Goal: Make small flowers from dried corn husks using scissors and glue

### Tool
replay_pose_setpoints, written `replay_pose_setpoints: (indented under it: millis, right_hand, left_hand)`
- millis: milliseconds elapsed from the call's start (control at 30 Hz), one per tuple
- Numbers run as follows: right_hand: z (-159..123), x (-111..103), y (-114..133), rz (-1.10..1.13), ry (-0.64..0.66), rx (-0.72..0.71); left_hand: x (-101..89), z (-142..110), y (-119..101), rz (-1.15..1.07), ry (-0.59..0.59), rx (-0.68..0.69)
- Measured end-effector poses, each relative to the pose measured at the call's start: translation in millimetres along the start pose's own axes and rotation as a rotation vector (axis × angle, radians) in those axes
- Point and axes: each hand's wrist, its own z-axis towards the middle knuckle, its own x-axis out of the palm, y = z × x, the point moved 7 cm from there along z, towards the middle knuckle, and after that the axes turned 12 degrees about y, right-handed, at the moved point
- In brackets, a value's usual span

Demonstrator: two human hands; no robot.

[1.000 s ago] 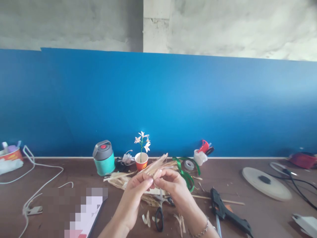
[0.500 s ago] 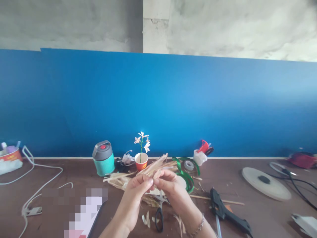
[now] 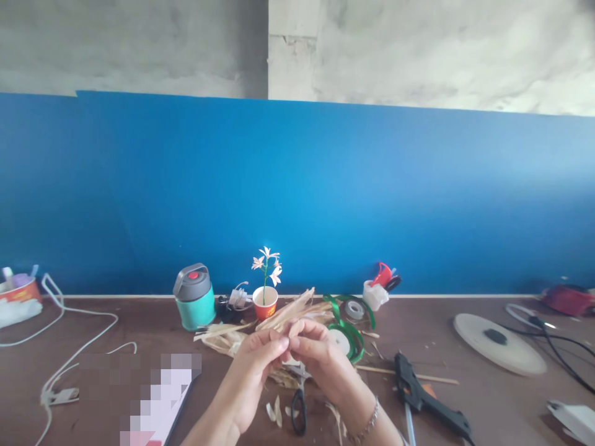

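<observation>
My left hand [image 3: 259, 354] and my right hand [image 3: 320, 350] meet above the middle of the table, thumbs and fingertips pinched together. Between them is a small pale corn husk petal [image 3: 294, 329], mostly hidden by the fingers. Beneath my hands lie scissors [image 3: 299, 414] with black handles, their blades partly covered. Several cut husk petals [image 3: 277, 410] are scattered beside the handles. Behind my hands spreads a heap of dry corn husks [image 3: 283, 311]. A spool of green ribbon [image 3: 356, 347] lies just beyond my right hand.
A paper cup [image 3: 266, 305] holds a stem with pale flowers [image 3: 275, 272]. Left of it stands a teal flask [image 3: 195, 310]. A black glue gun [image 3: 430, 399] and a thin stick [image 3: 437, 378] lie at right, near a round pale disc [image 3: 499, 347]. White cables [image 3: 79, 347] cross the left side.
My right hand has turned slightly and shifted a little, showing more of the ribbon spool. Both hands keep their pinch, and the petal shows less between the fingers.
</observation>
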Motion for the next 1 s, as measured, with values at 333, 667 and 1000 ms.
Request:
replay_pose_setpoints:
  millis: [333, 667, 1000]
  right_hand:
    - [1.4, -3.6, -5.9, 0.064, 0.015, -0.002]
    - [1.3, -12.1, -11.1, 0.085, -0.026, -0.002]
    - [1.4, -7.5, -10.0, 0.082, 0.032, -0.005]
  left_hand:
    - [1.3, -0.1, -1.6, 0.033, -0.019, -0.025]
    - [5.1, -6.8, -20.0, 0.238, -0.123, 0.046]
    - [3.2, -4.4, -15.8, 0.173, -0.092, 0.039]
